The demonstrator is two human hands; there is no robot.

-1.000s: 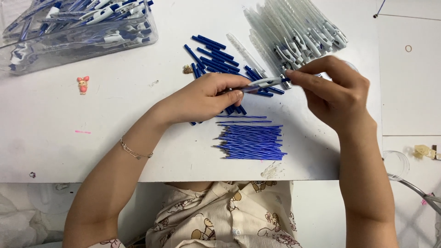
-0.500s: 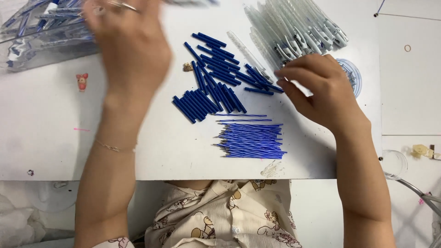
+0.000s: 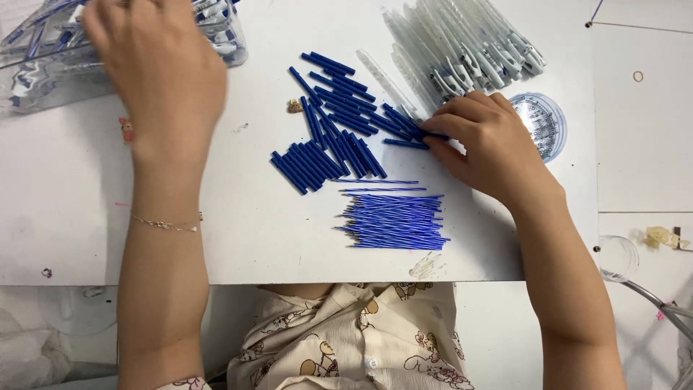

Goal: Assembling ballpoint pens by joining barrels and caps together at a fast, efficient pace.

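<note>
The left hand (image 3: 162, 68) hovers, fingers spread and empty, by a clear plastic bag (image 3: 43, 50) of pens. The right hand (image 3: 487, 141) pinches a smooth blue tube (image 3: 415, 130) from the tabletop (image 3: 216, 217) pile, above thin refills (image 3: 393, 220).

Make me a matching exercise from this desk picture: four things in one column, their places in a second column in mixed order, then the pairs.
Things
1. thick blue tubes
2. thin blue refills
3. clear pen barrels
4. clear plastic tray

Places
A. top left corner, under the left hand
B. near the front edge of the white table, laid side by side in a neat bundle
C. top of the table, just above the right hand
D. middle of the table, a loose pile touched by the right hand's fingers

Pairs: 1-D, 2-B, 3-C, 4-A
</note>
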